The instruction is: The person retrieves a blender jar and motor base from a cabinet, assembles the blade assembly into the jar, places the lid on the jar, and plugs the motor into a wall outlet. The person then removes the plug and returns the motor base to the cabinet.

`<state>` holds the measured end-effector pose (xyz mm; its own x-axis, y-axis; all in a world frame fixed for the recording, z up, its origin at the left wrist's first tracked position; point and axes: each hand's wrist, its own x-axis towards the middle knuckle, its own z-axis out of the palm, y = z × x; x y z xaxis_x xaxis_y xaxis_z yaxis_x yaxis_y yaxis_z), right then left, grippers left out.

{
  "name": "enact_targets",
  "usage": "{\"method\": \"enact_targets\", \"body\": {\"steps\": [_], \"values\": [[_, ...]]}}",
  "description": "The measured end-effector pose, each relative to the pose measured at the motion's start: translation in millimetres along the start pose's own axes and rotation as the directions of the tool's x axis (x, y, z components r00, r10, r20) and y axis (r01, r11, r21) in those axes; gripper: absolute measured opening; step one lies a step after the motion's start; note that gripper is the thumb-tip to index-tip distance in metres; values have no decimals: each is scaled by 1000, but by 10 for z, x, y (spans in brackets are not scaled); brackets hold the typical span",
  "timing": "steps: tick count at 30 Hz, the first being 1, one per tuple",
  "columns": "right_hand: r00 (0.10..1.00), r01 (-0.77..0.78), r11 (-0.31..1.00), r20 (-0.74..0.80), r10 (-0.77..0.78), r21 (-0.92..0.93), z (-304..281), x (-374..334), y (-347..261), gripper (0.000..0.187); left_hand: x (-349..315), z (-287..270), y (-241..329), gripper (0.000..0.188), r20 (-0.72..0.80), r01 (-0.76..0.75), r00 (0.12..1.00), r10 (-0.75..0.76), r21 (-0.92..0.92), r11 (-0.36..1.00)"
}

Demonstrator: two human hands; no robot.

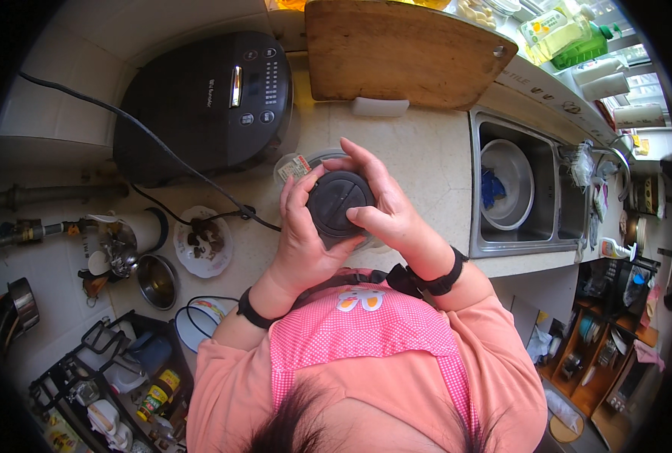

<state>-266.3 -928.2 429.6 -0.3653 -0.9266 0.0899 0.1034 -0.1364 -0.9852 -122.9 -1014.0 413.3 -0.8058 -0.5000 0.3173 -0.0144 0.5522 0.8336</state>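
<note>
Between my hands is a black round-topped device (340,200) with a raised straight ridge across its top; its lower body is mostly hidden, so I cannot tell its exact kind. My left hand (299,234) curves around its left side. On the right, my right hand (389,208) wraps the other side, with the thumb resting on the top's edge. A black cord (234,202) runs from the left toward my left hand and passes out of sight there. Just beyond the hands lies a clear lid or container (293,167) with a printed label.
A large black cooker (200,106) stands at the far left. A white plate (226,257) holds dark brown pieces. At the back, a wooden cutting board (404,49) leans behind a white block (380,107). The steel sink (551,189) at right contains a metal basin (523,166).
</note>
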Motion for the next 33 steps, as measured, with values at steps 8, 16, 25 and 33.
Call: {"method": "enact_targets", "body": {"steps": [8,16,25,33], "values": [[999,-48,997,0,48,60,4,-4,-2,82,-15,-2,-8,96,-3,-9,1000,9,19,1000],[997,-72,996,18,71,49,-34,28,-42,79,16,-44,7,96,8,-116,993,116,151,982],[968,-249,961,-40,246,-117,32,195,-195,71,24,-50,21,95,3,-81,997,81,125,989],[976,-217,948,-75,205,-231,70,196,-158,68,31,-53,20,96,5,-116,993,117,147,982]]}}
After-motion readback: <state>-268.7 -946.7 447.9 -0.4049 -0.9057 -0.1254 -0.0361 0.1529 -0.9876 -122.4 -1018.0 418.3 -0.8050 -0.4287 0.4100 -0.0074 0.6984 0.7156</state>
